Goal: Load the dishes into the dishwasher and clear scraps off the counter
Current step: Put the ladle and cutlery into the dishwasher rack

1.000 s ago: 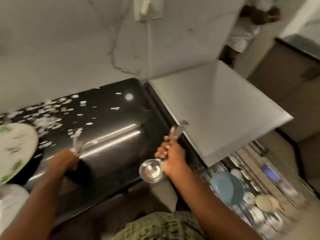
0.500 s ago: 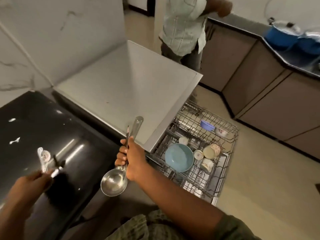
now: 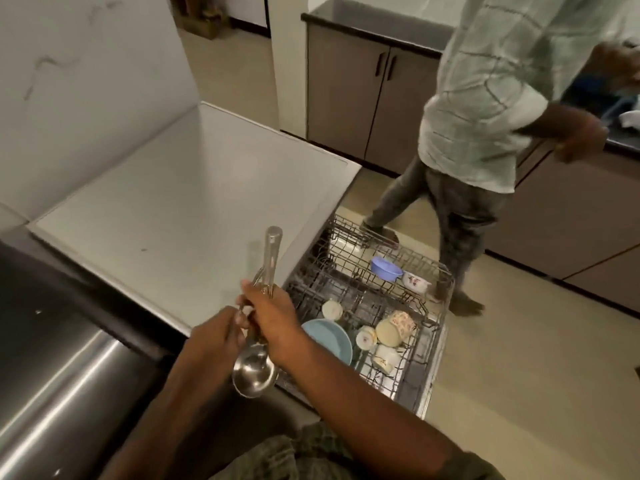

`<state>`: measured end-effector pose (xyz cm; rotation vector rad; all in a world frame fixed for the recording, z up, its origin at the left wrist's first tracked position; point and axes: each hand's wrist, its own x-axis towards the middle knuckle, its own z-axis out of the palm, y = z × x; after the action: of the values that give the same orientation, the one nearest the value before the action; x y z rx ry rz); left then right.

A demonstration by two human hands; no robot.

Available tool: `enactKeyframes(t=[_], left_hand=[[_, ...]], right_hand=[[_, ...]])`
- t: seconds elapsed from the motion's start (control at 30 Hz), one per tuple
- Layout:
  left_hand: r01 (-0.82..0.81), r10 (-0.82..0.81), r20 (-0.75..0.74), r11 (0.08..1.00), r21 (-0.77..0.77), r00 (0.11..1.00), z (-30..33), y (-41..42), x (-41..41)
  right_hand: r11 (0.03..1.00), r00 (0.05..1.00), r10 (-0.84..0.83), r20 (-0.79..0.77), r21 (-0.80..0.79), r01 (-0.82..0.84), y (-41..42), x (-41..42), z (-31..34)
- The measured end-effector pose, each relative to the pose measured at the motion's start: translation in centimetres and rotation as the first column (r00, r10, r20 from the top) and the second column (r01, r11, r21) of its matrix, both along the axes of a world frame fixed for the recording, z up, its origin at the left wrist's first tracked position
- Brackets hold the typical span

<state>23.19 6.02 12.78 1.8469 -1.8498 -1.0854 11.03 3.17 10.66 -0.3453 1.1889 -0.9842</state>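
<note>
Two hands meet on one bundle of utensils, held above the edge of the bench and just beside the pulled-out dishwasher rack (image 3: 374, 306). Your right hand (image 3: 273, 317) is closed round the handle of a steel ladle (image 3: 254, 374), bowl hanging down, handle tip pointing up; a second slim metal piece rides alongside the handle, and I cannot tell what kind of utensil it is. Your left hand (image 3: 216, 341) has its fingers curled in against the same handles, just below the right; whether it carries a piece of its own is hidden behind the knuckles.

Step in hand, by my judgement: loading cutlery, with the items being gathered into a single grip ahead of placement. The rack already carries a blue plate (image 3: 329, 337), several cups and two small bowls (image 3: 386, 268) at the far side. No cutlery basket is visible from here.

Next move calls for carrying the ladle across to the rack and laying it flat in a free stretch, bowl down, clear of the cups. A second person (image 3: 485, 109) stands close to the rack's far corner; mind your reach. Scraps on the bench are out of view at present.
</note>
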Motion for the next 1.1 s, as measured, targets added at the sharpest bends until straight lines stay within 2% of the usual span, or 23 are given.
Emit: enactKeyframes(t=[0.13, 0.2, 0.4, 0.57, 0.63, 0.7, 0.77, 0.8, 0.83, 0.9, 0.97, 1.03, 1.1], left_hand=[[0.176, -0.175, 0.157, 0.984, 0.007, 0.972, -1.3, -0.8, -6.0], [0.221, -0.225, 0.170, 0.974, 0.043, 0.960, -2.3, -1.0, -9.0], [0.291, -0.305, 0.102, 0.947, 0.136, 0.947, -5.1, -1.5, -15.0], [0.455, -0.457, -0.041, 0.869, 0.192, 0.889, -8.0, -2.7, -17.8], [0.492, -0.484, -0.095, 0.840, 0.227, 0.870, -9.1, -3.2, -18.5], [0.485, -0.468, -0.125, 0.836, 0.256, 0.875, -10.2, -3.5, -19.0], [0.472, -0.450, -0.141, 0.838, 0.274, 0.882, -11.7, -3.6, -19.2], [0.469, -0.445, -0.147, 0.835, 0.289, 0.883, -12.5, -3.6, -19.2], [0.469, -0.443, -0.155, 0.830, 0.302, 0.883, -13.6, -3.5, -19.2], [0.459, -0.430, -0.160, 0.823, 0.336, 0.888, -15.4, -3.9, -19.2], [0.448, -0.405, -0.194, 0.816, 0.366, 0.894, -17.9, -4.3, -19.4], [0.431, -0.378, -0.212, 0.826, 0.362, 0.901, -18.6, -4.4, -19.5], [0.412, -0.343, -0.242, 0.835, 0.364, 0.908, -19.3, -4.7, -19.6]], right_hand=[[0.998, 0.995, -0.054, -0.085, 0.036, 0.057, -0.2, -5.3, -1.8], [0.993, 0.986, -0.107, -0.126, 0.044, 0.114, 0.0, -7.6, -3.0], [0.920, 0.931, -0.333, -0.149, 0.167, 0.355, 0.5, -12.8, -7.2], [0.825, 0.842, -0.508, -0.182, 0.178, 0.536, 0.9, -16.7, -11.1], [0.829, 0.842, -0.515, -0.160, 0.156, 0.537, 0.9, -18.8, -12.5], [0.886, 0.884, -0.430, -0.184, 0.104, 0.453, 0.2, -21.3, -14.2], [0.969, 0.888, -0.221, -0.403, 0.016, 0.248, -1.3, -23.8, -15.6], [0.994, 0.828, -0.099, -0.552, -0.018, 0.107, -2.5, -25.0, -16.6], [0.999, 0.724, 0.010, -0.689, -0.026, -0.039, -3.9, -26.3, -18.2], [0.948, 0.457, 0.212, -0.864, 0.068, -0.312, -6.5, -28.8, -21.4], [0.838, 0.213, 0.381, -0.900, 0.238, -0.491, -9.0, -30.6, -25.2], [0.758, 0.045, 0.446, -0.894, 0.350, -0.550, -10.5, -31.9, -26.6], [0.702, -0.001, 0.483, -0.876, 0.387, -0.598, -11.3, -32.5, -27.3]])
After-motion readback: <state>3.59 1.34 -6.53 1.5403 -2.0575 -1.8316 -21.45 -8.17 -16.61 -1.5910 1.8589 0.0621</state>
